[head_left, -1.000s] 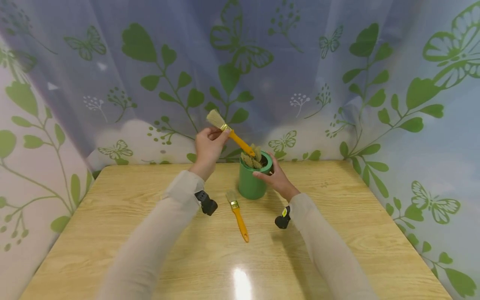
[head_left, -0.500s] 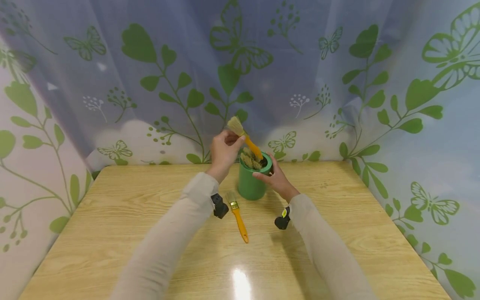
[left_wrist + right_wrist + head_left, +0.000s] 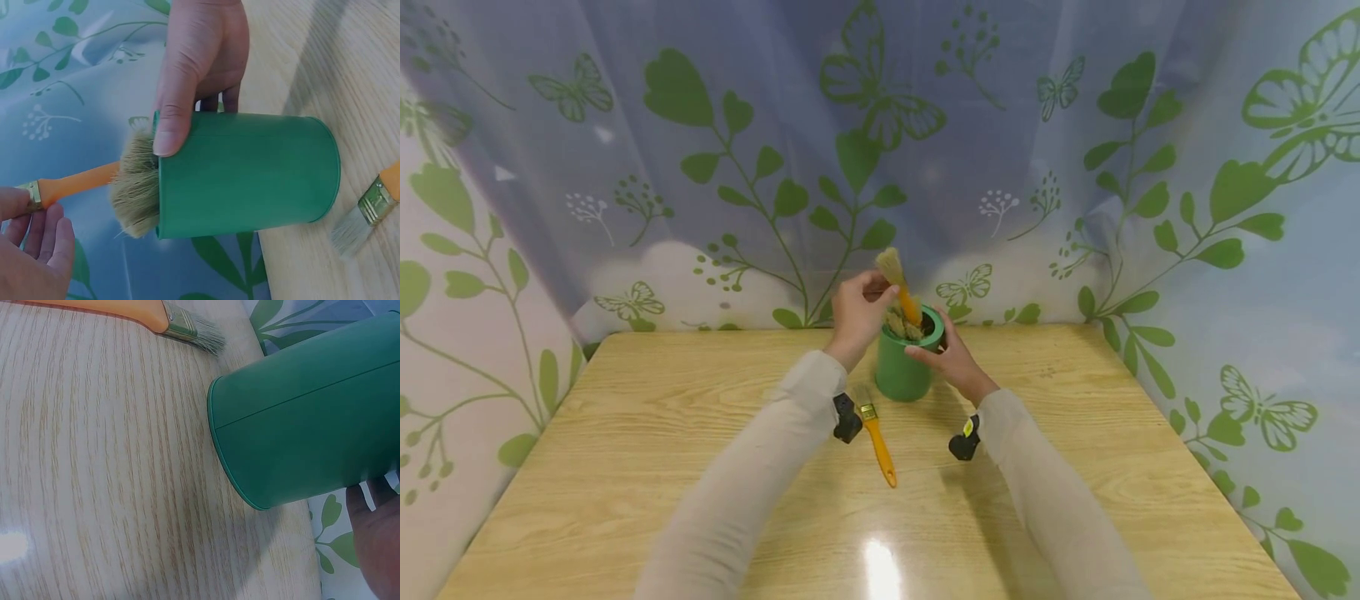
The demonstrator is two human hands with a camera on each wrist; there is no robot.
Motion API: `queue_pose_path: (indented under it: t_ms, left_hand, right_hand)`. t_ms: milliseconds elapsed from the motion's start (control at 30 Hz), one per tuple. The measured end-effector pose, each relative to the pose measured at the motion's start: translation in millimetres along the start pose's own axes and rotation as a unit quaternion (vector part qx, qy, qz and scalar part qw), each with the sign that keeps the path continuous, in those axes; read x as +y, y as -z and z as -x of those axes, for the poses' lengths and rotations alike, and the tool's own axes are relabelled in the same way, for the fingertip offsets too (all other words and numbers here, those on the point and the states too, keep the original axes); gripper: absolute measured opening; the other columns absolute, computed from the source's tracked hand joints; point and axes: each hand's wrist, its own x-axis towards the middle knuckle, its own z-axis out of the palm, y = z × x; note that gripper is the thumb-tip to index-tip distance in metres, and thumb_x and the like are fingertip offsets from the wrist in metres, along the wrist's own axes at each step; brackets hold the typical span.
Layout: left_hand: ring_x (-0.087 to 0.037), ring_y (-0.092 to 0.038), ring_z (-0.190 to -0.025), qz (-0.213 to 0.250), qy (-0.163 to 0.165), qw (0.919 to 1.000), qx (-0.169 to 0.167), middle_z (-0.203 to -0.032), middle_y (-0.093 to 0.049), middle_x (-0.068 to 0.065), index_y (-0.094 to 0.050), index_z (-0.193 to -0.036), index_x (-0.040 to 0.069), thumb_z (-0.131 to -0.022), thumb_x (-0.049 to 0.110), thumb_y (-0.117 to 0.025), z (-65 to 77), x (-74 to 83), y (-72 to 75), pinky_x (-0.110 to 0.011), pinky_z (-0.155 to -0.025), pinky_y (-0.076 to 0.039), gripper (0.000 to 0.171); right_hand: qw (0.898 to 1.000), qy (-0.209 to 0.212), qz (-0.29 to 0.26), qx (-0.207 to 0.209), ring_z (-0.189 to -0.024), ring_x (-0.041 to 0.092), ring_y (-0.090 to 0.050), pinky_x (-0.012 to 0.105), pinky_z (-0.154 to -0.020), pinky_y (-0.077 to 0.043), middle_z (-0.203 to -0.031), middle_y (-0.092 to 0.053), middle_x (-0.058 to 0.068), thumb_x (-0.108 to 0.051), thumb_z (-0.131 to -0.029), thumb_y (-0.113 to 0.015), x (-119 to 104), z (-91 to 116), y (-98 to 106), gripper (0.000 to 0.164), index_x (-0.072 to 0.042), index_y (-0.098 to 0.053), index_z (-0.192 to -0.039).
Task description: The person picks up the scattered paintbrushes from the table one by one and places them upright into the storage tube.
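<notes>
My left hand [image 3: 861, 317] pinches a paintbrush [image 3: 81, 180] by the metal band below its bristles, bristles up. Its orange handle points down into the mouth of a green cylindrical pot [image 3: 904, 371]; the handle's end is hidden behind the bristles of other brushes [image 3: 139, 187] standing in there. Around the pot's right side my right hand [image 3: 955, 358] grips near the rim, thumb in front and fingers behind. On the table before the pot lies a second orange-handled paintbrush [image 3: 880, 446], bristles toward the pot.
The pot stands on a wood-grain table [image 3: 662, 417] near its back edge. Behind it hangs a curtain [image 3: 737, 208] printed with leaves and butterflies. Black wrist cameras sit on both forearms, the left one [image 3: 847, 418] beside the lying brush.
My left hand has moved right toward the pot with the paintbrush, which has turned more upright, its handle now lower at the pot's mouth. My right hand and the pot have stayed put.
</notes>
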Motion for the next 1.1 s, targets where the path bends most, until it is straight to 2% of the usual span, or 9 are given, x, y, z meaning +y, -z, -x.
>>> queue_pose_path:
  t_ms: [400,600,700,933,1100]
  left_hand:
    - [-0.021,-0.064,-0.100,-0.035,0.003,0.9988,-0.034,-0.112,-0.069,-0.005,-0.069,-0.117,0.010,-0.094,0.026,-0.064,2.7,-9.3,-5.3,-0.037,-0.084,-0.056,0.028]
    - [-0.020,-0.064,-0.103,-0.016,0.000,0.9989,-0.043,-0.115,-0.068,-0.004,-0.067,-0.121,0.013,-0.094,0.023,-0.064,2.6,-16.0,-4.2,-0.037,-0.087,-0.055,0.029]
    - [-0.020,-0.064,-0.103,-0.004,0.004,0.9990,-0.043,-0.114,-0.068,-0.004,-0.067,-0.122,0.014,-0.094,0.023,-0.064,2.6,-22.1,-0.3,-0.036,-0.087,-0.055,0.029]
    - [-0.021,-0.061,-0.105,0.033,0.054,0.9974,-0.036,-0.115,-0.066,-0.008,-0.066,-0.122,0.010,-0.094,0.023,-0.063,4.4,-43.5,17.0,-0.035,-0.090,-0.053,0.030]
    - [-0.028,-0.061,-0.107,0.081,0.114,0.9889,-0.051,-0.118,-0.064,-0.014,-0.062,-0.125,0.003,-0.094,0.021,-0.064,10.0,-58.9,31.0,-0.035,-0.090,-0.054,0.036]
  right_hand:
    - [1.000,0.000,0.002,-0.006,-0.144,0.031,-0.020,0.053,-0.116,-0.024,-0.157,-0.017,0.010,-0.024,-0.091,-0.067,-1,0,-2,0.092,-0.024,0.001,-0.154]
    - [1.000,-0.017,0.009,-0.005,-0.146,0.031,-0.012,0.053,-0.116,-0.023,-0.161,0.000,0.009,-0.028,-0.091,-0.067,-2,1,-2,0.096,-0.024,0.005,-0.154]
    - [1.000,-0.017,0.011,-0.006,-0.146,0.031,-0.011,0.054,-0.116,-0.021,-0.161,0.002,0.009,-0.027,-0.091,-0.066,-3,2,-2,0.095,-0.024,0.005,-0.154]
    - [1.000,-0.021,0.005,-0.004,-0.146,0.031,-0.012,0.053,-0.116,-0.023,-0.160,-0.001,0.011,-0.025,-0.091,-0.066,-3,1,-1,0.094,-0.024,0.004,-0.154]
    - [1.000,-0.021,0.008,-0.002,-0.146,0.032,-0.011,0.054,-0.115,-0.023,-0.160,-0.001,0.012,-0.026,-0.091,-0.067,-4,2,0,0.096,-0.024,0.004,-0.154]
